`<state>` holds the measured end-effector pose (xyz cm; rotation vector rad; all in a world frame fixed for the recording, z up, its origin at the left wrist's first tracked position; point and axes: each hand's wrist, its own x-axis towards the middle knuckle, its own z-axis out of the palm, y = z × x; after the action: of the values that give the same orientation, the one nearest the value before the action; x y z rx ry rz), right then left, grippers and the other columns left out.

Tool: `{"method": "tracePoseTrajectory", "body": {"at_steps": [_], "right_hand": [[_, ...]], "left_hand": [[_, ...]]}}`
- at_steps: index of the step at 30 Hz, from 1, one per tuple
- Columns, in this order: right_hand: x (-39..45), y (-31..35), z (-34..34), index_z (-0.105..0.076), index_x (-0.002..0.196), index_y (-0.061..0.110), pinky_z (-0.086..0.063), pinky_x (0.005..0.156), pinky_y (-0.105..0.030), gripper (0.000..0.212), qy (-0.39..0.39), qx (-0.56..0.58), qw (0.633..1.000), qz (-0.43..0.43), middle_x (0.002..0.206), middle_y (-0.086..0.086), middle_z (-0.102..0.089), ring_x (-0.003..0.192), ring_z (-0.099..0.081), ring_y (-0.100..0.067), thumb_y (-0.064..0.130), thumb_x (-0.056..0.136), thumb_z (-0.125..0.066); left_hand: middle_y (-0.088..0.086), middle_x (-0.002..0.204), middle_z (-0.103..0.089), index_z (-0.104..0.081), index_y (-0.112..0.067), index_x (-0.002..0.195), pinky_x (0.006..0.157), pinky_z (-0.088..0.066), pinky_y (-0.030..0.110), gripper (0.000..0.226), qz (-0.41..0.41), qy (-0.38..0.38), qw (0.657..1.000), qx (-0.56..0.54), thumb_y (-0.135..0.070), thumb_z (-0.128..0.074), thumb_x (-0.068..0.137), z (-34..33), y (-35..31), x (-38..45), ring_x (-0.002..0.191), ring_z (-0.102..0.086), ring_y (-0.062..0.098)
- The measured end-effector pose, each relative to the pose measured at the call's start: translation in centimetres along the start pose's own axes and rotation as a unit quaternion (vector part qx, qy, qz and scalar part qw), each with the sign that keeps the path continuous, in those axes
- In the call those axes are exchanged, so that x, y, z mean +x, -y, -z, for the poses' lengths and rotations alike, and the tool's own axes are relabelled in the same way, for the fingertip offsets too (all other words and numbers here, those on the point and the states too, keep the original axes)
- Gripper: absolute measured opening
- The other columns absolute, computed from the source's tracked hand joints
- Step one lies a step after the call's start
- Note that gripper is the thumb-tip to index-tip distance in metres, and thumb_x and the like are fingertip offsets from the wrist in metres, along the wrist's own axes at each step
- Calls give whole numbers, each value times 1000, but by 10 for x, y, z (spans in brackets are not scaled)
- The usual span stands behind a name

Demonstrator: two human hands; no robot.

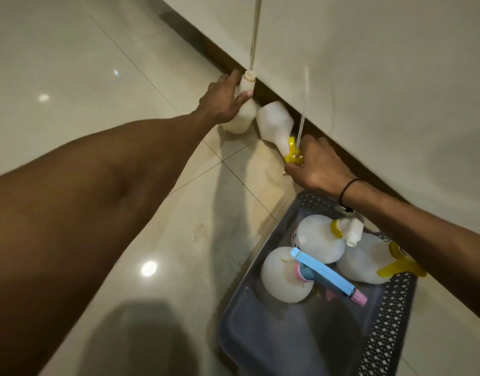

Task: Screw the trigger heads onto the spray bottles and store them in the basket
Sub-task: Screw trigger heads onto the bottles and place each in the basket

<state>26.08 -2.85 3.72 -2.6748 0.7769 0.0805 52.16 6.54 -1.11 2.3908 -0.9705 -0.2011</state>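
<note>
My left hand (222,100) grips the shoulder of an open white spray bottle (240,119) that stands upright on the floor against the wall's base. Beside it a second white bottle (274,122) lies tilted, its neck pointing at my right hand (319,165). That hand holds a yellow trigger head (292,154) right at the neck, and the head's clear dip tube (304,104) sticks up outside the bottle. A dark grey perforated basket (382,329) at the lower right holds three capped bottles: one with a blue and pink head (323,272) and two with yellow ones.
A pale wall or cabinet front (369,63) with a dark skirting strip (271,89) runs diagonally behind the bottles. Glossy tiled floor (84,77) spreads to the left. My left forearm crosses the frame's middle. A black band circles my right wrist.
</note>
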Motion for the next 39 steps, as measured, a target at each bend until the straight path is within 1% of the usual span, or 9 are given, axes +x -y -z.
{"method": "tracePoseTrajectory", "body": {"at_steps": [6, 10, 13, 16, 18, 21, 24, 30, 39], "right_hand": [[-16, -4, 13, -49, 109, 11, -35, 56, -34, 31, 26, 88, 996, 11, 98, -8, -58, 86, -56, -31, 24, 91, -70], [-26, -5, 23, -51, 119, 10, -45, 68, -38, 28, 24, 100, 994, 18, 101, -13, -63, 88, -60, -36, 21, 95, -61], [-34, -9, 31, -50, 120, 4, -55, 80, -52, 26, 23, 136, 990, 7, 105, -21, -64, 94, -63, -44, 16, 97, -51], [-42, -16, 37, -50, 124, 3, -45, 97, -51, 27, -30, 73, 996, 45, 123, -21, -60, 112, -51, -41, 11, 99, -43], [-47, -19, 43, -50, 131, 5, -42, 97, -47, 33, -61, 54, 994, 68, 127, -20, -58, 117, -47, -39, 9, 99, -42], [-56, -23, 52, -41, 138, 3, -42, 76, -41, 43, -108, 60, 988, 89, 104, -16, -62, 89, -56, -38, 8, 96, -48], [-70, -31, 60, -39, 129, 7, -33, 68, -36, 42, -150, 39, 984, 89, 81, 1, -54, 63, -45, -28, 11, 90, -55], [-93, -41, 77, -55, 122, 21, -44, 68, -43, 30, -144, -47, 983, 102, 93, -9, -63, 82, -56, -41, 23, 92, -51], [-102, -42, 104, -68, 123, 21, -50, 71, -48, 46, -107, -81, 981, 141, 93, -11, -64, 87, -44, -29, 32, 87, -43]], "left_hand": [[-3, 107, -64, -48, -20, 120, 65, -46, 41, 46, -162, 0, 985, 58, -62, -54, 102, 38, -1, -62, 89, -60, 27], [5, 111, -65, -50, -20, 124, 67, -38, 35, 50, -233, 25, 966, 108, -64, -50, 101, 58, -4, -104, 96, -49, 19], [11, 116, -69, -51, -17, 128, 68, -39, 35, 57, -269, 43, 954, 126, -65, -48, 99, 66, -13, -115, 97, -52, 20], [9, 117, -69, -51, -19, 127, 67, -44, 39, 56, -272, 47, 955, 112, -67, -49, 99, 69, -23, -117, 95, -51, 21], [8, 116, -69, -50, -21, 125, 68, -50, 46, 56, -265, 50, 957, 104, -69, -49, 97, 69, -29, -119, 92, -53, 24], [5, 113, -70, -51, -24, 124, 66, -50, 46, 53, -261, 62, 957, 109, -69, -51, 97, 66, -33, -122, 88, -56, 27], [-3, 108, -66, -50, -26, 122, 65, -39, 38, 48, -251, 63, 960, 111, -68, -53, 98, 63, -32, -121, 85, -51, 24], [-15, 102, -57, -49, -28, 117, 66, -35, 35, 46, -230, 43, 969, 81, -69, -54, 97, 58, -33, -117, 84, -52, 23], [-15, 103, -53, -48, -31, 119, 69, -35, 35, 42, -240, 49, 966, 81, -67, -55, 97, 49, -36, -119, 85, -47, 20]]}}
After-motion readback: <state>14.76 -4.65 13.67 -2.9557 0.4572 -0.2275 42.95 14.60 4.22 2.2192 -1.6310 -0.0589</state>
